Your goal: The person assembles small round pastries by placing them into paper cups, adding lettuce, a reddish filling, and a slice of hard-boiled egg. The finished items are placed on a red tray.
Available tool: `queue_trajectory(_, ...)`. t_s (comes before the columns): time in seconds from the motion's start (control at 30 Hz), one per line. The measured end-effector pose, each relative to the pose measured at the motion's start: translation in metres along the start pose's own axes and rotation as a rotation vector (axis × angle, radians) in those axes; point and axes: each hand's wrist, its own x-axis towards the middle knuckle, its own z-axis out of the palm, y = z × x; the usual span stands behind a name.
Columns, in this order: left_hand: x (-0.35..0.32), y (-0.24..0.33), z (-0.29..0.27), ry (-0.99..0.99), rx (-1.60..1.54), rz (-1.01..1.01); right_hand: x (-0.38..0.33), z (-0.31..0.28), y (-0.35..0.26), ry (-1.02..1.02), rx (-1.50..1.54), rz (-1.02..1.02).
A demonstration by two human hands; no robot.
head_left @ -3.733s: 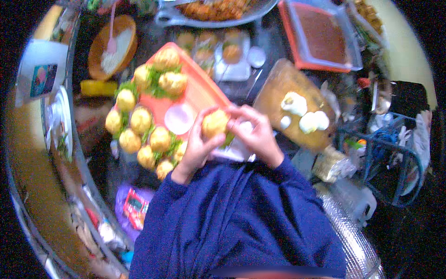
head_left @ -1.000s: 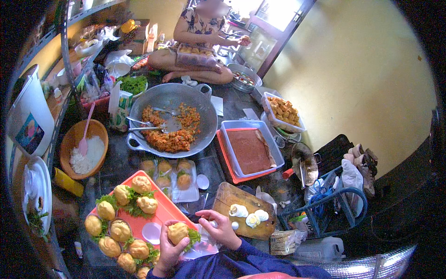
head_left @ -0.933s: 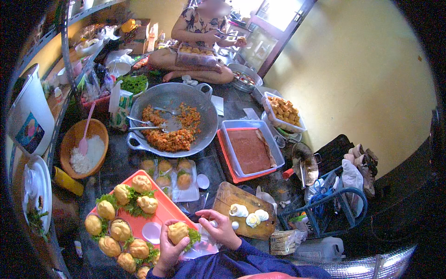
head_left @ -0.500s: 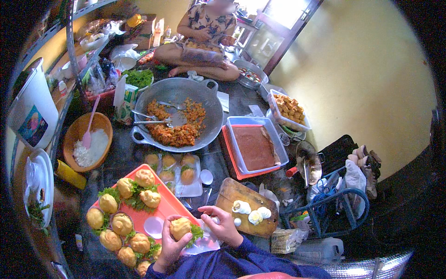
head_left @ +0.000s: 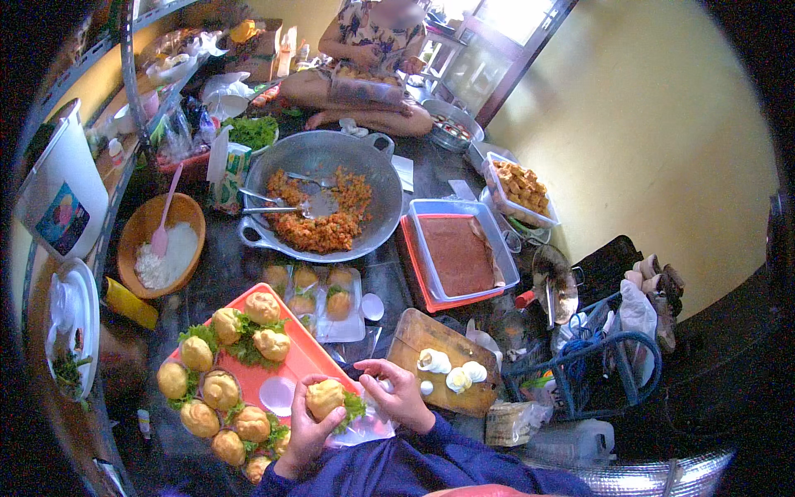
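My left hand (head_left: 308, 431) is wrapped around a golden choux bun (head_left: 325, 398) with a green lettuce leaf (head_left: 354, 409) sticking out of its right side. Close beside the leaf, my right hand (head_left: 403, 398) has thumb and fingers brought together; a small whitish bit shows at the fingertips, too small to name. Both hands are over the near end of a coral-red tray (head_left: 308, 351). Several lettuce-filled buns (head_left: 220, 389) line the tray's left side, by an empty white paper cup (head_left: 277, 396). To the right, cut boiled eggs (head_left: 459, 379) lie on a wooden board (head_left: 410, 333).
Beyond the tray stands a big metal wok (head_left: 383, 207) of orange-brown filling with spoons. Right of it is a plastic box (head_left: 507, 248) with a brown sheet inside; left, a bowl (head_left: 199, 217) of white powder. A person (head_left: 373, 50) sits at the back. A blue-framed rack (head_left: 646, 364) stands right.
The right hand's fingers have drawn together beside the bun, where they were more spread before. The left hand keeps its hold on the bun. The whole view has shifted slightly.
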Motion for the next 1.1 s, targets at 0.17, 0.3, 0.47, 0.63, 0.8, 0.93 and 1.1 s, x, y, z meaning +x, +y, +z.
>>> queue_trajectory(0.17, 0.001, -0.003, -0.002, -0.015, -0.007, -0.003, 0.0, 0.0, 0.0, 0.007, -0.021, -0.041)
queue_trajectory(0.3, 0.001, -0.003, -0.001, -0.015, -0.018, 0.01, 0.0, -0.001, -0.001, -0.004, -0.003, -0.025)
queue_trajectory(0.47, -0.001, 0.0, 0.001, -0.004, -0.027, -0.011, -0.001, 0.0, -0.003, -0.003, 0.009, -0.028)
queue_trajectory(0.63, 0.0, 0.0, 0.002, -0.031, -0.032, 0.006, -0.002, -0.001, 0.001, -0.002, 0.007, -0.04)
queue_trajectory(0.8, 0.0, 0.001, 0.002, -0.021, 0.007, 0.015, 0.003, -0.004, -0.001, 0.004, 0.002, -0.031)
queue_trajectory(0.93, -0.003, 0.003, 0.002, -0.016, 0.013, 0.04, 0.041, -0.04, -0.019, -0.036, -0.117, -0.164)
queue_trajectory(1.1, -0.007, 0.004, 0.0, -0.014, -0.01, 0.058, 0.127, -0.114, -0.084, -0.049, -0.545, -0.343)
